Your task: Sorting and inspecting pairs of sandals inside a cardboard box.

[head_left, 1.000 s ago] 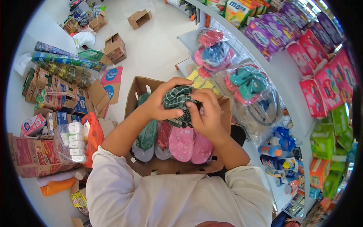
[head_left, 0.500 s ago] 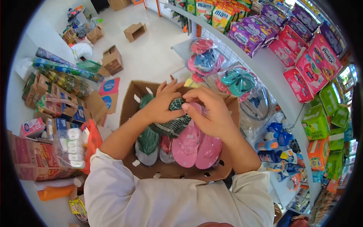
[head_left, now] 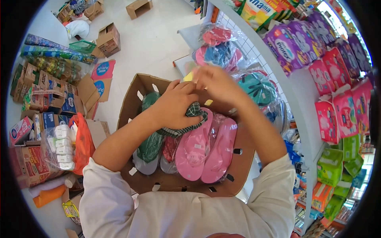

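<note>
My left hand (head_left: pixel 176 104) is closed around a dark green checkered cloth (head_left: pixel 189 122) over the cardboard box (head_left: pixel 137 104). Just beyond it, my right hand (head_left: pixel 218 85) is raised near the box's far rim, its fingers bent and smeared by motion, so I cannot make out whether it holds anything. Below the cloth, in clear plastic wrap, lie pink flip-flops (head_left: pixel 194 148), with more pink flip-flops (head_left: pixel 219 152) beside them. A green-and-grey pair of flip-flops (head_left: pixel 149 150) rests at the left, next to a red item (head_left: pixel 170 148) partly hidden.
Bagged flip-flops (head_left: pixel 258 89) and a red and blue bundle (head_left: pixel 218 45) sit on the right shelf. Above them runs a white shelf (head_left: pixel 295 93) with purple packs (head_left: pixel 283 45) and pink packs. Stacked cartons (head_left: pixel 45 95) and a red plastic bag (head_left: pixel 84 139) stand left.
My right hand has moved off the cloth, up and to the right. My left hand still grips the cloth, now slightly lower in view. The whole view has shifted a little.
</note>
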{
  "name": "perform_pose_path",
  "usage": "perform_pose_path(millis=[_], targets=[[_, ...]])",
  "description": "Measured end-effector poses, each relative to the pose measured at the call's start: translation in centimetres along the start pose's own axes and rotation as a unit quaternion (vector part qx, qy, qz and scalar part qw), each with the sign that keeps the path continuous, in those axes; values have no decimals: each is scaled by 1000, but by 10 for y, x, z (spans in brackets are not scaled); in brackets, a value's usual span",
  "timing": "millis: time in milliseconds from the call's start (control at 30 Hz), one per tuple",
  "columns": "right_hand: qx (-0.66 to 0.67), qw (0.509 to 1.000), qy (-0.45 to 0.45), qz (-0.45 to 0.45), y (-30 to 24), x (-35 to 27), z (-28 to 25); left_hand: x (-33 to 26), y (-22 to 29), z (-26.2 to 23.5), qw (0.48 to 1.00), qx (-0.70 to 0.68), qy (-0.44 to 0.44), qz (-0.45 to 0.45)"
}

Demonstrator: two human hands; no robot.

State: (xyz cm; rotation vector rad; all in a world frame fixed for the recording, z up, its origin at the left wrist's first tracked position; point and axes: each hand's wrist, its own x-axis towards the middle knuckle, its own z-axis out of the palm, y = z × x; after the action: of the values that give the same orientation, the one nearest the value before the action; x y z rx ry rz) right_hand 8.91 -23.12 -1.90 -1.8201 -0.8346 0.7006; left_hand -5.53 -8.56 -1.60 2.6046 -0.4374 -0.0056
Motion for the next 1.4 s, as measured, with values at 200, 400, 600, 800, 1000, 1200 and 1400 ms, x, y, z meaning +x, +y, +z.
perform_pose_path(millis=[200,400,600,800,1000,1200,1400], targets=[[-326,937,105,66,55,126,-33,10,-17,2,1000,-10,3,22],[-652,720,235,-50,132,198,-39,24,-32,5,999,-41,18,23],[-551,806,217,4,169,213,-52,18,-41,4,999,-30,35,-14],[-556,802,217,-14,151,211,-59,16,-51,-1,995,-97,22,-13],[-540,808,229,-62,131,192,-61,18,-52,3,994,-101,29,-12],[-549,812,108,163,67,178,-35,14,-49,2,995,-101,17,-9],[-586,776,161,170,103,186,-30,17,-47,8,997,-68,26,-5]])
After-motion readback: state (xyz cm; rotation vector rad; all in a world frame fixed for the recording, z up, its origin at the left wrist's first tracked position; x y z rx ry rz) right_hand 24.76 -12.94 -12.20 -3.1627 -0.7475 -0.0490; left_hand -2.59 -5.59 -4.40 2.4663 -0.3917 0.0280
